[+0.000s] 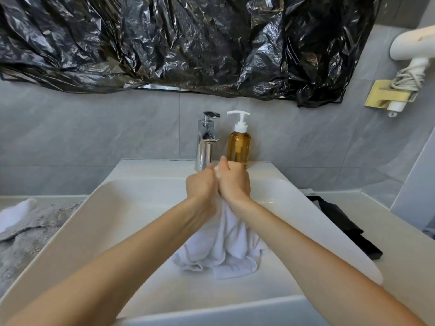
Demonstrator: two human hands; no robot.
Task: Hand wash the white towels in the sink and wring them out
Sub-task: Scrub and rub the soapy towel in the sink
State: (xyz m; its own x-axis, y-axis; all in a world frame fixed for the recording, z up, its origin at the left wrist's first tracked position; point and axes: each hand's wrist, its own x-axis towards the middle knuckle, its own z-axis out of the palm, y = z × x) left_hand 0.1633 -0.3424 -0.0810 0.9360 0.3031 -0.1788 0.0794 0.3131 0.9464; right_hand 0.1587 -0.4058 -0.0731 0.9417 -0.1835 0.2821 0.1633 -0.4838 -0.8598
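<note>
A white towel (223,245) hangs bunched in the white sink (131,208), its lower folds resting on the basin floor. My left hand (202,184) and my right hand (234,180) are pressed together just in front of the chrome tap (207,140), both clenched on the towel's upper end. A small bit of towel shows between the knuckles. Another white towel (14,215) lies on the counter at the far left.
An amber pump soap bottle (239,142) stands right of the tap. A grey mat (28,236) covers the left counter. A black folded item (341,222) lies on the right counter. Black plastic sheeting (188,43) covers the mirror; a white hair dryer (414,45) hangs at right.
</note>
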